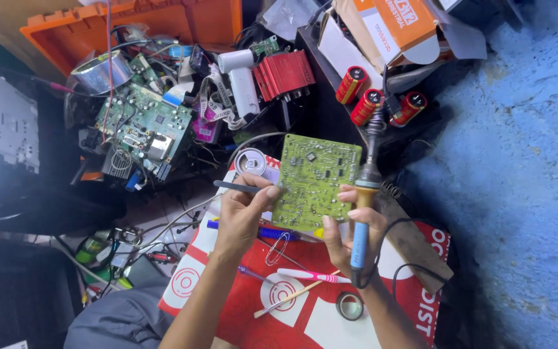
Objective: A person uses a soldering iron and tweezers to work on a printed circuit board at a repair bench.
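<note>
Head view: left hand (pixel 243 216) pinches tweezers (pixel 237 187) and steadies the green circuit board (pixel 313 181); right hand (pixel 350 226) grasps a blue soldering iron (pixel 360 232).

Matt green laminate circuit board (pixel 314 184), dotted with dull solder points. Soldering iron (pixel 361 220): smooth blue plastic handle, orange collar, grey metal shaft. Slim dark metal tweezers (pixel 237 187). Glossy red printed sheet (pixel 305 304) beneath. Shiny aluminium can (pixel 251 161) top. Ribbed red metal casing (pixel 284 74). Smooth white plastic toothbrush (pixel 311 276). Rough blue painted wall (pixel 524 168).
</note>
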